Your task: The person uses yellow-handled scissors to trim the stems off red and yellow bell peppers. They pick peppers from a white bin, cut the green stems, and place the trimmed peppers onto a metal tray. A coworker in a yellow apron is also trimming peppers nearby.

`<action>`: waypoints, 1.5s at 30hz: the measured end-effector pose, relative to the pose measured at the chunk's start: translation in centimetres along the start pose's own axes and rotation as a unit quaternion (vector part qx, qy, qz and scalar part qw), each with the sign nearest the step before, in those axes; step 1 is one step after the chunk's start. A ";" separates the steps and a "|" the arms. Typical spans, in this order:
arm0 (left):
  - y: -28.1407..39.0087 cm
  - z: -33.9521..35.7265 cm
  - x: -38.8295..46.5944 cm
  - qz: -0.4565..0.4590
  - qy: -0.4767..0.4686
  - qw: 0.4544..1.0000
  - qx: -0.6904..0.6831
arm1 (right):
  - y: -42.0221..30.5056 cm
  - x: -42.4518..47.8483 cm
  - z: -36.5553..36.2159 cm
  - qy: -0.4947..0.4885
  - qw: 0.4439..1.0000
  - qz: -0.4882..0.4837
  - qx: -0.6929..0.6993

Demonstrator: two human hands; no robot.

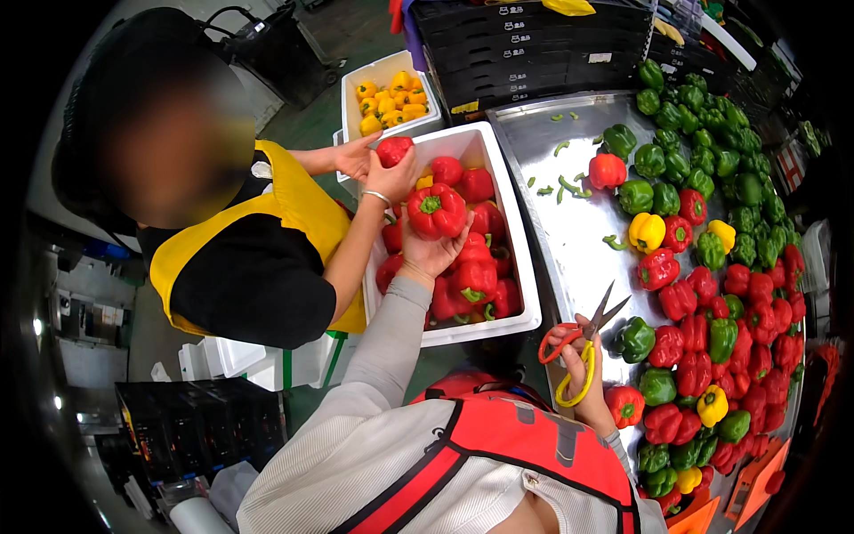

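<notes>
My left hand (430, 252) holds a red bell pepper (437, 211) from below, its green stem end facing up. Under that hand stands a white foam box (524, 294) filled with red bell peppers (475, 280) and a little yellow among them. In my right hand (587, 384) is a pair of scissors (579, 354) with one red and one yellow handle. Their blades are spread apart and point away over the metal table (534, 153). Close to my right wrist lies another red bell pepper (625, 406).
A co-worker (267, 227) in a yellow apron holds a red bell pepper (394, 151) over the box's left side. Behind is a foam box of yellow peppers (392, 103). Green peppers (707, 133) pile up on the table's far right. Black crates (534, 60) stack at the back.
</notes>
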State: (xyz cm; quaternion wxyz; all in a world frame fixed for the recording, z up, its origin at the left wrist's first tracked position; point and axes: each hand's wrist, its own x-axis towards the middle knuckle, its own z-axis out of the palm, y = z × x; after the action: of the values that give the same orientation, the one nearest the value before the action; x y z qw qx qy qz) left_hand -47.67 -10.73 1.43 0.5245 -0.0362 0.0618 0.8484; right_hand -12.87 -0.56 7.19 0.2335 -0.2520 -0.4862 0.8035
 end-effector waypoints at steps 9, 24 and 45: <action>-1.9 0.6 -0.9 -0.017 0.031 0.993 0.114 | 1.0 -0.1 -0.5 -0.012 1.000 0.015 0.008; -13.5 10.1 -3.9 0.158 -0.170 0.551 0.802 | -1.5 5.2 0.9 0.036 0.978 0.081 0.187; -11.0 11.1 -4.4 0.181 0.010 0.722 0.668 | -2.4 4.9 0.2 -0.097 0.895 0.088 0.426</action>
State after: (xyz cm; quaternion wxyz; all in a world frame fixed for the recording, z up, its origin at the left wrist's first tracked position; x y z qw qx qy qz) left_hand -35.79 -8.14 12.24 0.2485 0.3268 0.6233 0.6656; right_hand -16.41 3.31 8.54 0.1989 -0.0912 -0.0932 0.9713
